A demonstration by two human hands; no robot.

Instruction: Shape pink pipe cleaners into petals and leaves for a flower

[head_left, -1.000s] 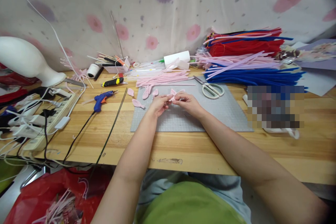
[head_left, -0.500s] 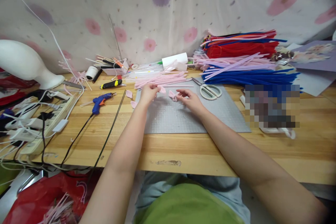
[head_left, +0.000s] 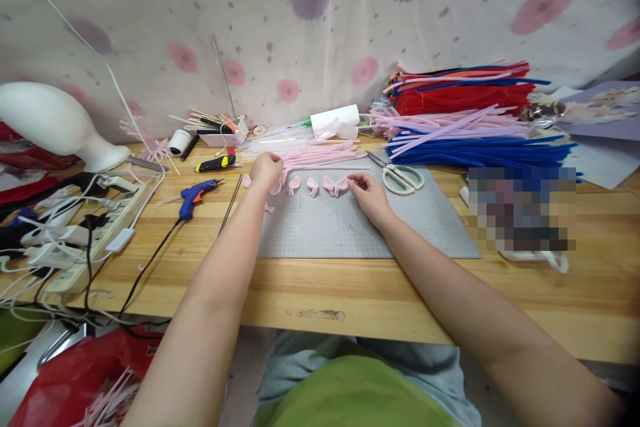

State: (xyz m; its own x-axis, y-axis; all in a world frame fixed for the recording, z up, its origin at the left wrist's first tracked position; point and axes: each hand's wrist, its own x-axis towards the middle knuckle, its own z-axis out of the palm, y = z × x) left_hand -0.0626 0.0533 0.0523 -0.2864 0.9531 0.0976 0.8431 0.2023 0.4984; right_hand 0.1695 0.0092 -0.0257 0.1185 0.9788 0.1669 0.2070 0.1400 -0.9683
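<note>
Small looped pink fuzzy petals (head_left: 313, 186) lie in a row along the upper part of a grey cutting mat (head_left: 320, 233). My right hand (head_left: 370, 197) is at the right end of the row, its thumb and fingers pinched at the edge of a pair of petals (head_left: 334, 185). At the left end, my left hand (head_left: 266, 172) has its fingers curled down beside another pink petal (head_left: 279, 183); whatever is between its fingertips is hidden. Pink pipe cleaners (head_left: 325, 153) lie just beyond both hands, and scissors (head_left: 403, 179) rest to the right of my right hand.
A blue glue gun (head_left: 193, 199) and a yellow-black cutter (head_left: 215, 163) lie to the left. Power strips with tangled cables (head_left: 95, 233) stand farther left near a white foam head (head_left: 60, 123). Piled blue pipe cleaners (head_left: 480, 150) and a pixelated object (head_left: 520, 209) are at the right.
My left hand has moved left, away from the middle of the mat. More petals now show in a row between the hands. My right hand has shifted slightly right.
</note>
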